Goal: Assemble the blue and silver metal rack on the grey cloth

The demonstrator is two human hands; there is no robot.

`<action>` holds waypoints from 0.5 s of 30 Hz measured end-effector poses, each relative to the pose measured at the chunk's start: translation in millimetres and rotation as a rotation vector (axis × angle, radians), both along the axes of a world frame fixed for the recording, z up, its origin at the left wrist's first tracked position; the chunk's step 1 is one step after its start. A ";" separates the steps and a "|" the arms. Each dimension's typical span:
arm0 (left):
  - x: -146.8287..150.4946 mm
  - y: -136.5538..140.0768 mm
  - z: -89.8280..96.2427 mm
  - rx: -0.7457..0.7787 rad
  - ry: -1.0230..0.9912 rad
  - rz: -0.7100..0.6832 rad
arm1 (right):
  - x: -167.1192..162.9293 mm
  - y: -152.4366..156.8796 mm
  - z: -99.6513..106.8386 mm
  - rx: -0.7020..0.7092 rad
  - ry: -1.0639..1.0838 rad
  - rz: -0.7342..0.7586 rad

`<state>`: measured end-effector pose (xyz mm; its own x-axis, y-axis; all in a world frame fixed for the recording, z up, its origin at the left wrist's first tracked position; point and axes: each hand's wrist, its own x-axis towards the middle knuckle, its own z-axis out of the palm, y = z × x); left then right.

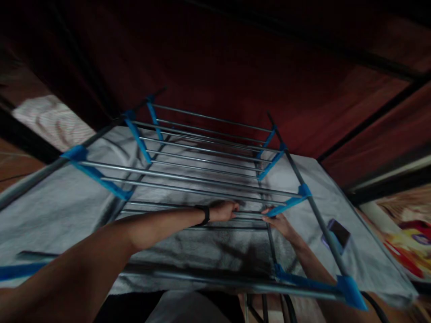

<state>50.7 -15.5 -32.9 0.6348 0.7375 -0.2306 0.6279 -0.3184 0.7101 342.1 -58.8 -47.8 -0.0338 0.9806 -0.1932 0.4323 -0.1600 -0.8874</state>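
A rack of grey metal tubes with blue plastic connectors lies on its side in front of me, its thin rods (pixel 188 174) running across between the two sides. Closed around a thin metal rod low in the rack is my left hand (pixel 222 211), with a dark band on that wrist. My right hand (pixel 278 223) is at a blue connector (pixel 286 207) on the right side, its fingers gripping where the rod's end meets it. The connector partly hides those fingers.
Under the rack spreads a grey-white cloth (pixel 303 168). A phone (pixel 336 235) lies on it at the right, beyond a side tube. Dark red fabric (pixel 215 58) hangs behind. A colourful bundle (pixel 412 246) is at far right, and striped cloth (pixel 54 119) at far left.
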 end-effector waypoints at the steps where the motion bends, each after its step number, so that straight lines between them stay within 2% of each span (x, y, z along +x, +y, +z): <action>1: -3.1 -1.3 1.8 0.006 0.019 -0.009 | 1.5 -0.2 -2.0 -0.001 -0.008 -0.004; 5: -23.3 -3.8 8.2 0.015 0.089 -0.018 | 10.7 2.0 -14.4 -0.002 -0.051 -0.037; 8: -53.9 -11.1 31.0 0.066 0.141 -0.027 | 15.8 2.5 -20.5 -0.030 -0.076 -0.046; 9: -68.2 -14.6 46.2 0.071 0.160 -0.052 | 17.0 2.4 -21.6 -0.036 -0.082 -0.055; 11: -103.3 -22.2 89.7 0.000 0.179 -0.129 | 19.4 2.7 -23.5 -0.050 -0.084 -0.073; 13: -147.3 -29.9 148.0 -0.219 0.154 -0.156 | 21.5 3.6 -25.6 -0.071 -0.082 -0.081; 15: -199.8 -38.3 212.3 -0.392 0.087 -0.060 | 23.2 4.7 -28.0 -0.075 -0.096 -0.072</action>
<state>-149.1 -53.8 179.4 0.6395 0.5453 -0.5419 0.6796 -0.0714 0.7301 365.2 -54.1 -75.9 0.0580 0.9625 -0.2650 0.4994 -0.2578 -0.8271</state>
